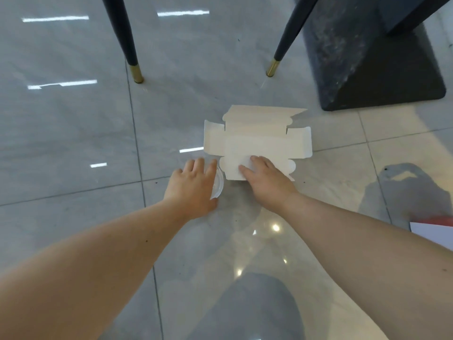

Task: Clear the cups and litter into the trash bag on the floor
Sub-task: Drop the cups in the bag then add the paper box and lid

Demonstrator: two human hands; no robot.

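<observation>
A flattened white cardboard box (257, 141) lies on the grey tiled floor in the middle of the view. My right hand (266, 182) rests on its near edge, fingers curled over the cardboard. A clear plastic lid or cup (219, 184) lies just left of the box, mostly covered by my left hand (193, 190), whose fingers wrap around it. A translucent grey trash bag (407, 190) lies flat on the floor at the right, handles toward the top.
Two dark chair legs with gold tips (137, 74) (272, 68) stand beyond the box. A dark marbled table base (367, 57) fills the upper right. A white and red sheet (436, 231) shows at the right edge.
</observation>
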